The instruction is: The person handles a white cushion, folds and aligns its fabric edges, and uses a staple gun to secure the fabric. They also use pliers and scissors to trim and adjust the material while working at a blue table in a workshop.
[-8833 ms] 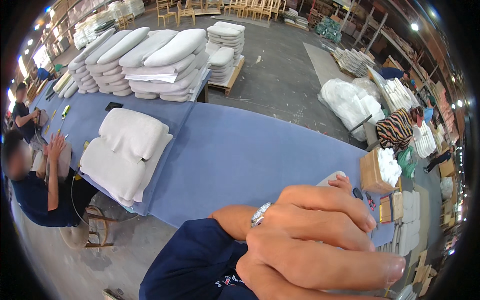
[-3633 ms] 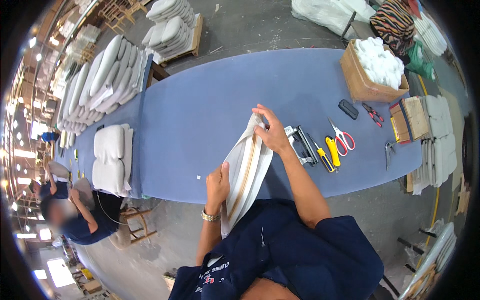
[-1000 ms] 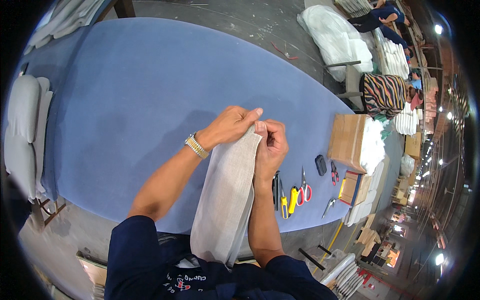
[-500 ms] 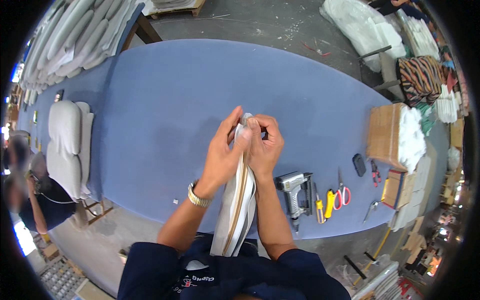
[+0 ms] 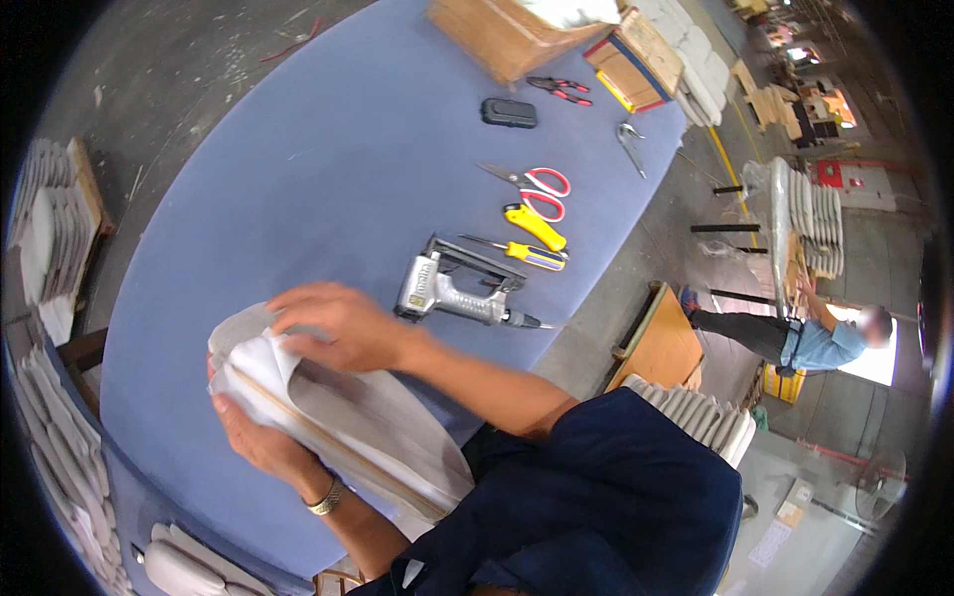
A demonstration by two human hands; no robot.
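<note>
A light grey fabric cover (image 5: 373,412) with a white inner face lies across my lap and the table's near edge, a long tan strip running down its length. My left hand (image 5: 260,437) is closed round the lower edge of its far end, wristwatch (image 5: 326,497) just behind. On the opposite edge my right hand (image 5: 338,323) grips the fabric with bent fingers, somewhat blurred. Between the hands the cover is spread apart, white side showing. A silver staple gun (image 5: 447,290) lies beside my right hand, connected to no hand.
Beyond the staple gun lie a screwdriver (image 5: 535,255), a yellow cutter (image 5: 537,228), scissors (image 5: 542,189), a black case (image 5: 509,112) and pliers (image 5: 561,89). A cardboard box (image 5: 507,40) stands at the far edge. Cushions (image 5: 189,571) lie at lower left. A person (image 5: 795,338) stands at right.
My view has swung to the right. The cover, narrow and pinched at its tip before, is now spread wider, and my right hand has moved apart from my left onto the other edge.
</note>
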